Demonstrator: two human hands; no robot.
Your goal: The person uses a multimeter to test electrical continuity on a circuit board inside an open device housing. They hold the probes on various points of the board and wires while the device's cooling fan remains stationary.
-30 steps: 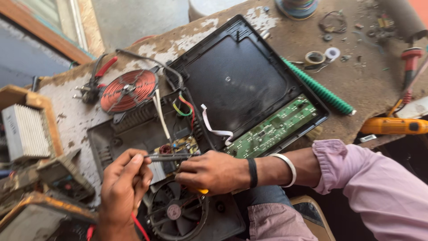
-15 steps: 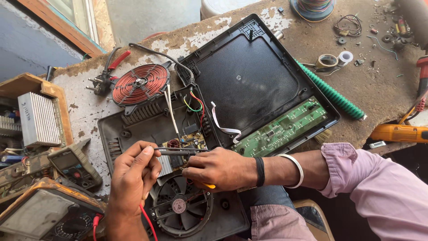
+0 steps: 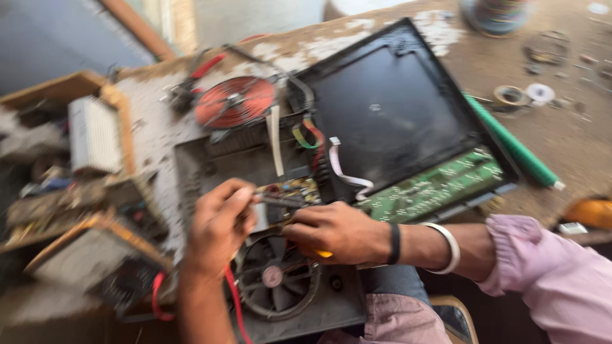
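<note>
An opened black appliance base (image 3: pixel 210 159) lies on the workbench, showing a small circuit board (image 3: pixel 294 190) and a round fan (image 3: pixel 274 278). My left hand (image 3: pixel 220 226) pinches a thin dark probe (image 3: pixel 275 199) over that board, and a red lead (image 3: pixel 233 299) runs down past my wrist. My right hand (image 3: pixel 338 232) rests just right of it, closed on a yellow-handled tool (image 3: pixel 323 253), with its fingertips at the probe's other end. The picture is motion-blurred, so where the tip touches cannot be told.
A red wound coil (image 3: pixel 234 100) lies behind the base. The black glass lid (image 3: pixel 389 108) with a green circuit board (image 3: pixel 440 188) sits to the right, beside a green tube (image 3: pixel 517 151). Boxes and meters (image 3: pixel 89 137) crowd the left. Tape rolls (image 3: pixel 510 95) lie at the back right.
The view has shifted and blurred. Both hands stay over the small circuit board with the probe between them, and my left hand has edged slightly up towards the board.
</note>
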